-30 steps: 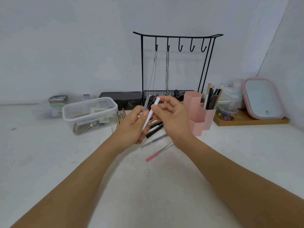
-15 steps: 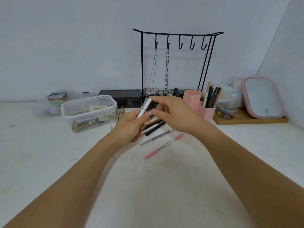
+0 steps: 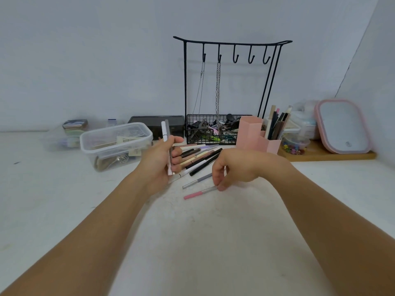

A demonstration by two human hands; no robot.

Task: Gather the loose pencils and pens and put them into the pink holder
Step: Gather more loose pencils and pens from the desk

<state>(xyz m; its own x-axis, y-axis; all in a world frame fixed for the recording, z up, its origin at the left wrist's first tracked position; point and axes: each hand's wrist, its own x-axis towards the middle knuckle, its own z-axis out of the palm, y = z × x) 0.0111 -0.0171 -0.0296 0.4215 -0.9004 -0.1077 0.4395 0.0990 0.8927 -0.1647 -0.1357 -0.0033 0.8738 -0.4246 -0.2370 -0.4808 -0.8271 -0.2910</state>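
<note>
While your left hand (image 3: 159,159) is holding two pens upright above the white table (image 3: 64,210), a white pen (image 3: 165,133) and a grey pen (image 3: 168,130) side by side, its fingers are curling round their lower halves, so the middle of both shafts is hidden behind your thumb and palm and only the tops and a short bottom end are showing. Your right hand (image 3: 229,168) is reaching down with the wrist bent, and its fingertips are pinching the grey end of a pink-tipped pen (image 3: 197,193) that is lying on the table; the far end of that pen is covered by your fingers, so you cannot see how far it runs. Just behind it a grey pencil (image 3: 196,180) is lying at the same slant, its upper end also passing under your hand. Between your two hands the pile of loose pens (image 3: 199,155) is fanning out on the table, partly overlapped by your left fingers, so their count is hard to make out. The pink holder (image 3: 256,135) is standing to the right of the pile, beyond your right wrist, with several pens and pencils already sticking up from its rear compartment. Behind the pile a black wire basket (image 3: 211,129) under a hook stand (image 3: 230,43) is holding small clutter too jumbled to identify, and the clear plastic box (image 3: 116,144) on the left is blurring its contents.
</note>
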